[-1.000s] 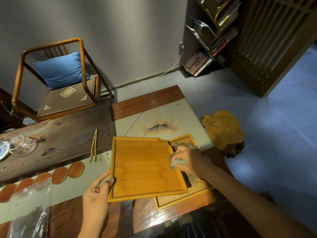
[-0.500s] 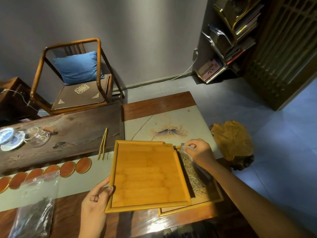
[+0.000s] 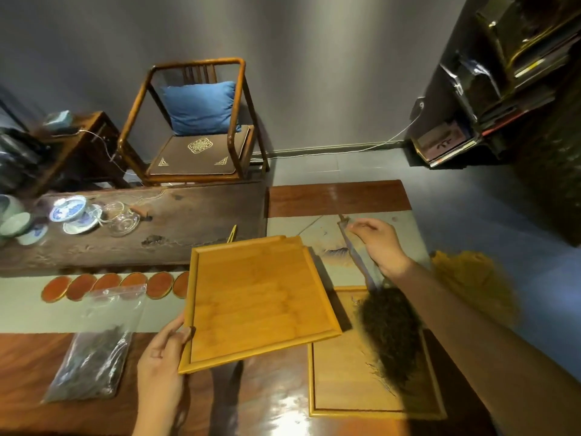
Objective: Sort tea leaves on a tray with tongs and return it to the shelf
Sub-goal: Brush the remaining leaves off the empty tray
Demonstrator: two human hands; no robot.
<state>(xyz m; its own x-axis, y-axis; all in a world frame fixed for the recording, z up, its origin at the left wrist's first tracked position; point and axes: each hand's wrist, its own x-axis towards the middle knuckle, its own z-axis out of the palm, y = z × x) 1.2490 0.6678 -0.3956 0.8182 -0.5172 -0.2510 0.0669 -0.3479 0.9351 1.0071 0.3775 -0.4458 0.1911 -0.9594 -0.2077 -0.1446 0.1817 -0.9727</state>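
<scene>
My left hand [image 3: 163,357] grips the near left edge of an empty bamboo tray [image 3: 257,297], holding it tilted above the table. To its right, my right hand [image 3: 380,243] pinches the top of a clear plastic bag of dark tea leaves [image 3: 390,325]. The bag hangs down over a second, flat bamboo tray [image 3: 345,388] with a drawing on it; whether it touches that tray is unclear. Bamboo tongs [image 3: 232,235] lie on the table behind the held tray, mostly hidden by it.
Another clear bag of tea leaves [image 3: 91,360] lies at the near left. A row of round brown coasters [image 3: 107,284] runs along a grey runner. Teaware [image 3: 72,212] stands at the far left. A wooden chair [image 3: 195,127] and a shelf [image 3: 503,89] stand beyond.
My right hand has drawn the bag of tea leaves up off the lower tray and away from me. The held tray has shifted left, uncovering the second tray.
</scene>
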